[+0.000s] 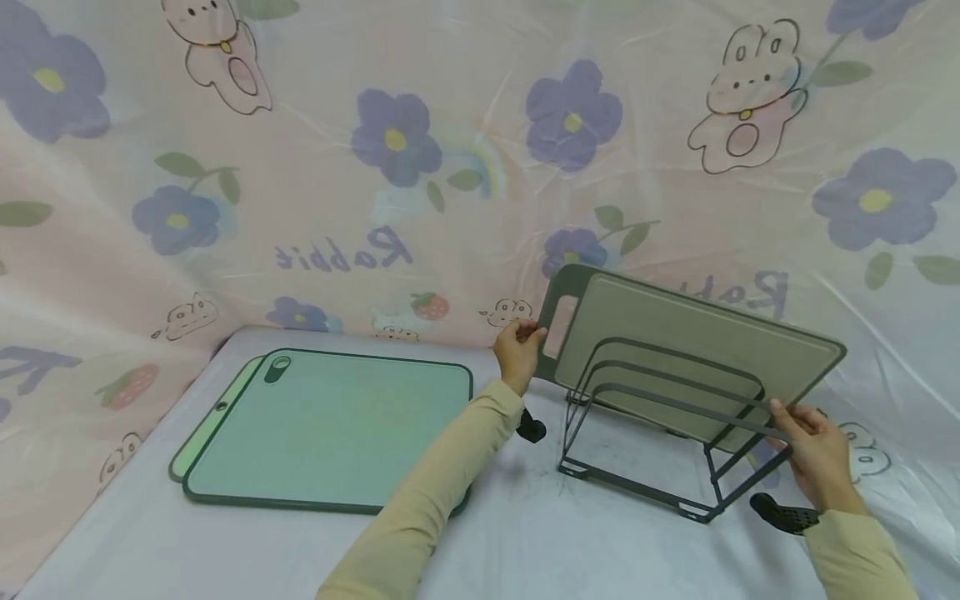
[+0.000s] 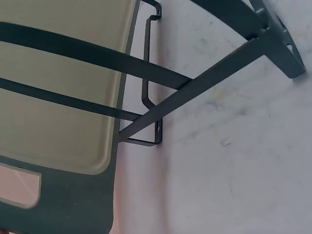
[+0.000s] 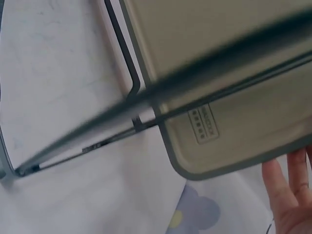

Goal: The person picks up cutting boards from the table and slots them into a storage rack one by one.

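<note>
A beige cutting board point(image 1: 690, 333) with a dark green rim and a handle slot stands on its long edge, tilted, behind the hoops of a dark metal rack point(image 1: 630, 483). At the handle end, my left hand point(image 1: 519, 354) pinches the board's left edge between thumb and fingers. My right hand point(image 1: 821, 454) holds the lower right edge, beside the rack's end. In the right wrist view, fingers point(image 3: 275, 183) of that hand meet the board's rim close to a small printed label point(image 3: 204, 124). The left wrist view shows the rack's bars point(image 2: 185, 92) crossing in front of the board.
On the left of the white table point(image 1: 540, 542), a pale green cutting board point(image 1: 337, 433) with a dark rim lies flat, overlapping a lighter green board point(image 1: 206, 425). A patterned curtain point(image 1: 450, 208) with flowers and rabbits hangs behind.
</note>
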`<state>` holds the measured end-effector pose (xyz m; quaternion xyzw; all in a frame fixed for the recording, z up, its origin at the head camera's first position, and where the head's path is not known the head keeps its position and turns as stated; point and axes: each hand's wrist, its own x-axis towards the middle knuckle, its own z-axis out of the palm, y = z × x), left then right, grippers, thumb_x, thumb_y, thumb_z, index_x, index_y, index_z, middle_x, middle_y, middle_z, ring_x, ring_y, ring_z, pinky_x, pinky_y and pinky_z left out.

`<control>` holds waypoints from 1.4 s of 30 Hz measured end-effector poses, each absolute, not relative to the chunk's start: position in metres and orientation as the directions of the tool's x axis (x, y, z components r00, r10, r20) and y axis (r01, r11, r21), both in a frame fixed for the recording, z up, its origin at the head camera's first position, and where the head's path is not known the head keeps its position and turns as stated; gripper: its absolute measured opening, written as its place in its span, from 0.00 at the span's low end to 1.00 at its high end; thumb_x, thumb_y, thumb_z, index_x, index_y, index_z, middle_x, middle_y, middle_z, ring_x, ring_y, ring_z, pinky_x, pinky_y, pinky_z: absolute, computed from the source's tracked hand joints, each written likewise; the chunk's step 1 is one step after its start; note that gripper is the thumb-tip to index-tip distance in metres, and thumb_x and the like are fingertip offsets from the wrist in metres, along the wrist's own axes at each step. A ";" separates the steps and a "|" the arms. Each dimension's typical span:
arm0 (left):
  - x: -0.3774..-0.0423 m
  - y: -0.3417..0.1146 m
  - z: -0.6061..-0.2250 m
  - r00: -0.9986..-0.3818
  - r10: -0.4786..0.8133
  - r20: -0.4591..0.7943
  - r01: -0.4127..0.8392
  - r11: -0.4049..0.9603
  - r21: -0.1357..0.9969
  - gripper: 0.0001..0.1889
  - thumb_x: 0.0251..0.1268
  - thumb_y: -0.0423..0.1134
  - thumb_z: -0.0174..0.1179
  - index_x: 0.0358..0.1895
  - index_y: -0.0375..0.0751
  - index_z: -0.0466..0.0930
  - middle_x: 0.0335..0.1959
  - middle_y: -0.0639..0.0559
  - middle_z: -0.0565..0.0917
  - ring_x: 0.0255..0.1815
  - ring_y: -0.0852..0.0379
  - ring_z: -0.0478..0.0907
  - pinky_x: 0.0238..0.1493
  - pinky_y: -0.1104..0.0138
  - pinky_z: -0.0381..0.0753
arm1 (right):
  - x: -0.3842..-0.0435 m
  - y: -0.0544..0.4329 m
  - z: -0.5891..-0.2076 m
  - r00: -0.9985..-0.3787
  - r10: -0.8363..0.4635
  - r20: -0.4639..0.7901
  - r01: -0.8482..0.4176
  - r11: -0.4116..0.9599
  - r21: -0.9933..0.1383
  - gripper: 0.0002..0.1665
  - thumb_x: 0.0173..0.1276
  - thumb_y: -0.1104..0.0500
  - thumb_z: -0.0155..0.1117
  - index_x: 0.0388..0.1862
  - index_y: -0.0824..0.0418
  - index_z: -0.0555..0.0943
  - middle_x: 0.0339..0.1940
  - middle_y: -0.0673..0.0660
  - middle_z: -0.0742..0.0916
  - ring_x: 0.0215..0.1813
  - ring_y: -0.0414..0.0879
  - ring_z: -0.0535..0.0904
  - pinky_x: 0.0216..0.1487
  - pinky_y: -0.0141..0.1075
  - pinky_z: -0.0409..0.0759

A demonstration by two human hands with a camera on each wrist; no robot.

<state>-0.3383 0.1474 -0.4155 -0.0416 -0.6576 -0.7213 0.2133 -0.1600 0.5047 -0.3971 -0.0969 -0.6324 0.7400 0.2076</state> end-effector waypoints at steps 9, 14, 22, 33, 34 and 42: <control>-0.343 0.150 -0.410 -0.914 -0.228 0.336 0.350 -0.022 0.937 0.06 0.55 0.28 0.70 0.34 0.33 0.83 0.31 0.47 0.84 0.34 0.54 0.82 0.38 0.68 0.80 | -0.162 0.503 -0.401 -0.851 0.505 0.144 -0.215 -0.084 -0.973 0.05 0.65 0.64 0.67 0.30 0.55 0.83 0.28 0.45 0.86 0.31 0.35 0.82 0.27 0.29 0.81; -0.345 0.150 -0.408 -0.912 -0.240 0.334 0.346 -0.009 0.938 0.06 0.55 0.27 0.70 0.34 0.31 0.83 0.31 0.45 0.84 0.34 0.51 0.83 0.37 0.66 0.81 | -0.165 0.508 -0.411 -0.827 0.540 0.159 -0.213 -0.040 -0.976 0.04 0.62 0.61 0.71 0.30 0.56 0.82 0.28 0.46 0.87 0.30 0.35 0.83 0.26 0.30 0.82; -0.346 0.149 -0.405 -0.911 -0.251 0.327 0.337 0.003 0.941 0.06 0.54 0.27 0.70 0.32 0.31 0.82 0.30 0.45 0.84 0.33 0.51 0.83 0.36 0.67 0.81 | -0.164 0.494 -0.399 -0.799 0.592 0.106 -0.147 -0.021 -0.989 0.07 0.62 0.60 0.71 0.27 0.54 0.80 0.25 0.43 0.86 0.27 0.32 0.81 0.24 0.29 0.81; -0.344 0.151 -0.404 -0.911 -0.263 0.316 0.327 0.002 0.945 0.05 0.55 0.26 0.69 0.30 0.31 0.81 0.30 0.44 0.83 0.31 0.51 0.82 0.33 0.67 0.80 | -0.163 0.489 -0.390 -0.744 0.667 -0.026 0.054 0.021 -0.998 0.10 0.61 0.53 0.73 0.29 0.50 0.78 0.22 0.38 0.83 0.26 0.30 0.78 0.22 0.24 0.75; -0.344 0.150 -0.404 -0.912 -0.262 0.315 0.327 0.000 0.945 0.05 0.55 0.26 0.69 0.30 0.31 0.81 0.31 0.44 0.83 0.31 0.50 0.82 0.33 0.67 0.80 | -0.164 0.489 -0.390 -0.747 0.664 -0.028 0.060 0.026 -0.998 0.10 0.61 0.52 0.72 0.31 0.51 0.78 0.22 0.38 0.82 0.26 0.30 0.78 0.23 0.24 0.75; -0.345 0.147 -0.405 -0.924 -0.232 0.304 0.312 0.002 0.950 0.05 0.55 0.27 0.69 0.31 0.32 0.82 0.32 0.45 0.84 0.31 0.52 0.82 0.31 0.68 0.80 | -0.159 0.493 -0.388 -0.809 0.588 -0.002 0.095 0.128 -0.987 0.20 0.64 0.49 0.69 0.43 0.58 0.71 0.25 0.34 0.80 0.28 0.27 0.77 0.24 0.22 0.75</control>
